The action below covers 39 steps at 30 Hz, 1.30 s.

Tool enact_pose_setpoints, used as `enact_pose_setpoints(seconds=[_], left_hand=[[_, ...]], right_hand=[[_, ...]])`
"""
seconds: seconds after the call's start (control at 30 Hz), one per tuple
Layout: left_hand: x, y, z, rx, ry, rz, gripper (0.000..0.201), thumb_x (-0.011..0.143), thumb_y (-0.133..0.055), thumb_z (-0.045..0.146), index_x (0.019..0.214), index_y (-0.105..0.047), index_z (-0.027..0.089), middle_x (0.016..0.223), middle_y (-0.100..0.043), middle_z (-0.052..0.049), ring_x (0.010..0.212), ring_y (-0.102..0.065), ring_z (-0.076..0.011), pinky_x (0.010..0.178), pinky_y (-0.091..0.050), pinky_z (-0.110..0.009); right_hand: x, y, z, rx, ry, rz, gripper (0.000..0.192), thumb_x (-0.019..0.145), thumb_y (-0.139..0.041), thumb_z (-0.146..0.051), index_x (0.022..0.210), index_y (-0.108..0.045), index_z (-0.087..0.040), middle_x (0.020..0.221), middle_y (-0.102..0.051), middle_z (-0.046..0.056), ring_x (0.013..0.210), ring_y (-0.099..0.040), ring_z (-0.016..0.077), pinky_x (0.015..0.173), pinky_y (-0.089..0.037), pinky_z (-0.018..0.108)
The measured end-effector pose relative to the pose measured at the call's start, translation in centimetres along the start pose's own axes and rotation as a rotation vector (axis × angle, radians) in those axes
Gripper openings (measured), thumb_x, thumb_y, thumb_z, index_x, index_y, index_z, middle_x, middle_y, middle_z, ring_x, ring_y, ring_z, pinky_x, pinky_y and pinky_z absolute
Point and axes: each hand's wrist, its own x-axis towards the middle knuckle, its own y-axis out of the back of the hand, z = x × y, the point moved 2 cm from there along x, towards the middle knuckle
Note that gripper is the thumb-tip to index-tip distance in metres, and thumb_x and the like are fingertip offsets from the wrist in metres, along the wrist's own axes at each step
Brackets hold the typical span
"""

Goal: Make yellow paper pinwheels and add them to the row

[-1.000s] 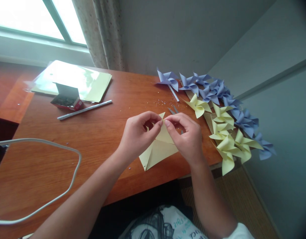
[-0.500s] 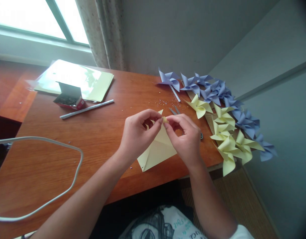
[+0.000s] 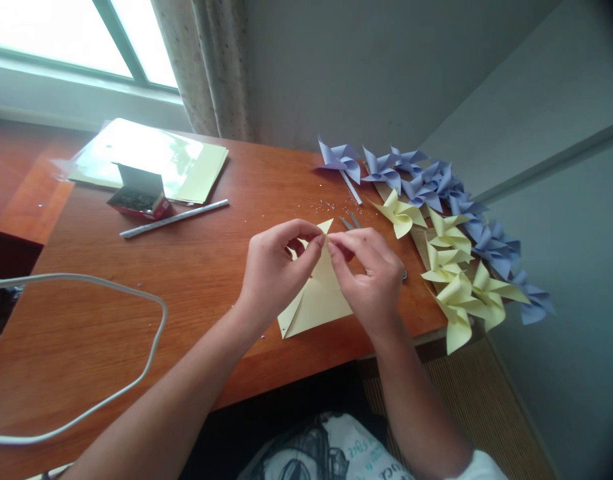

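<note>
A pale yellow sheet of paper (image 3: 320, 303), cut in from its corners, is under both hands near the front of the wooden table. My left hand (image 3: 284, 257) pinches the paper near its far corner between thumb and forefinger. Touching it from the other side, my right hand (image 3: 369, 270) pinches the same spot, fingertips against fingertips. A small hole shows at the paper's near left corner. Scissors (image 3: 350, 222) lie just behind my right hand, mostly hidden by it.
Finished purple pinwheels (image 3: 424, 190) and yellow pinwheels (image 3: 456, 300) crowd the table's right side. At left are an open small box (image 3: 139, 200), a rolled paper stick (image 3: 174, 219), yellow sheets in a plastic sleeve (image 3: 201, 177) and a white cable (image 3: 159, 333). Paper bits (image 3: 331, 203) lie scattered behind my hands.
My fingertips have drawn closer together at the pinched spot, and my right hand has shifted slightly left. The yellow paper has turned and slid a little.
</note>
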Motion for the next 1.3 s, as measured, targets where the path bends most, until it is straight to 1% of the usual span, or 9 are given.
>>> enact_pose_setpoints(seconds=[0.13, 0.27, 0.4, 0.63, 0.87, 1.03, 1.3], left_hand=[[-0.08, 0.07, 0.03, 0.02, -0.016, 0.014, 0.007, 0.086, -0.067, 0.018, 0.082, -0.072, 0.017, 0.07, -0.07, 0.0, 0.059, -0.058, -0.0097, 0.056, -0.046, -0.021], [-0.12, 0.05, -0.02, 0.032, -0.032, 0.033, 0.006, 0.085, -0.067, 0.016, 0.081, -0.072, 0.017, 0.07, -0.07, 0.001, 0.06, -0.059, -0.009, 0.058, -0.046, -0.02], [-0.1, -0.04, 0.04, 0.028, -0.047, 0.038, 0.006, 0.085, -0.066, 0.015, 0.082, -0.072, 0.016, 0.071, -0.071, 0.001, 0.059, -0.059, -0.0083, 0.057, -0.046, -0.02], [-0.14, -0.13, 0.29, 0.049, -0.085, 0.032, 0.007, 0.085, -0.066, 0.014, 0.084, -0.073, 0.016, 0.074, -0.073, 0.001, 0.06, -0.06, -0.0081, 0.059, -0.048, -0.019], [-0.19, -0.11, 0.23, 0.088, -0.084, 0.051, 0.006, 0.084, -0.068, 0.016, 0.08, -0.072, 0.016, 0.07, -0.071, 0.002, 0.057, -0.059, -0.0082, 0.058, -0.047, -0.02], [-0.21, -0.04, 0.27, 0.101, -0.094, 0.059, 0.006, 0.084, -0.068, 0.015, 0.079, -0.071, 0.016, 0.07, -0.071, 0.002, 0.058, -0.059, -0.0079, 0.059, -0.047, -0.02], [-0.31, -0.13, 0.59, 0.191, -0.164, 0.075, 0.007, 0.085, -0.067, 0.015, 0.079, -0.07, 0.017, 0.071, -0.07, 0.001, 0.06, -0.06, -0.0099, 0.057, -0.044, -0.022]], right_hand=[[-0.26, -0.11, -0.16, -0.062, 0.066, 0.039, 0.018, 0.094, -0.063, -0.018, 0.103, -0.075, -0.028, 0.091, -0.071, 0.006, 0.083, -0.067, 0.0199, 0.076, -0.056, 0.034], [-0.46, -0.31, -0.06, -0.104, 0.138, 0.055, 0.021, 0.095, -0.062, -0.015, 0.107, -0.075, -0.027, 0.091, -0.07, 0.005, 0.082, -0.067, 0.018, 0.077, -0.056, 0.032], [-0.51, -0.46, 0.09, -0.133, 0.176, 0.082, 0.02, 0.094, -0.063, -0.014, 0.107, -0.076, -0.024, 0.09, -0.07, 0.005, 0.083, -0.068, 0.017, 0.076, -0.056, 0.03], [-0.25, -0.39, -0.14, -0.168, 0.142, 0.128, 0.017, 0.094, -0.063, -0.016, 0.101, -0.076, -0.025, 0.088, -0.071, 0.005, 0.08, -0.068, 0.0171, 0.075, -0.057, 0.031], [0.01, -0.33, -0.3, -0.078, 0.062, 0.122, 0.014, 0.094, -0.064, -0.015, 0.098, -0.074, -0.023, 0.089, -0.072, 0.005, 0.08, -0.069, 0.0169, 0.075, -0.058, 0.03], [-0.1, -0.43, -0.41, -0.116, 0.096, 0.136, 0.013, 0.093, -0.065, -0.015, 0.096, -0.075, -0.024, 0.087, -0.072, 0.005, 0.08, -0.069, 0.0175, 0.073, -0.057, 0.031], [-0.41, -0.56, -0.45, -0.17, 0.147, 0.162, 0.017, 0.092, -0.065, -0.013, 0.1, -0.075, -0.024, 0.087, -0.071, 0.005, 0.081, -0.069, 0.0175, 0.075, -0.057, 0.031]])
